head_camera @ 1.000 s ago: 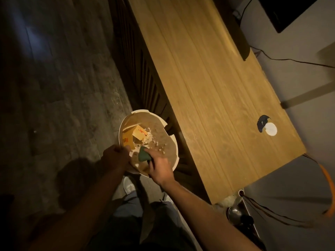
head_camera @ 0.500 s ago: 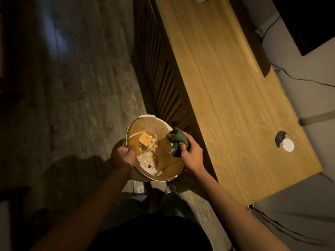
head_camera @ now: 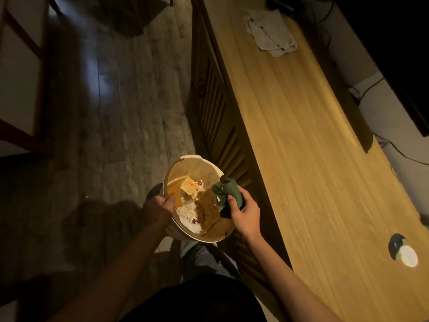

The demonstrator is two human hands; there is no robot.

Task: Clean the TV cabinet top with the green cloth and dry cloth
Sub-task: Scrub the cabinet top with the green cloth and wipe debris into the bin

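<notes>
My right hand [head_camera: 243,211] grips the bunched green cloth [head_camera: 226,192] over the right rim of a round bin [head_camera: 199,159]. My left hand [head_camera: 160,206] holds the bin by its left rim, thumb inside. The bin holds scraps of paper, crumbs and a yellow wrapper. The long wooden TV cabinet top [head_camera: 313,159] runs along the right. A crumpled pale dry cloth [head_camera: 270,32] lies on its far end.
A cable hole with a white disc [head_camera: 404,252] sits in the cabinet top near its close end. A dark TV [head_camera: 394,54] and cables stand along the wall at right. The cabinet's slatted front [head_camera: 216,117] faces a wooden floor [head_camera: 130,101]. Dark furniture stands at far left.
My right hand has lifted the green cloth out of the bin's middle to its right rim. The view has tilted up the cabinet, bringing the dry cloth into sight.
</notes>
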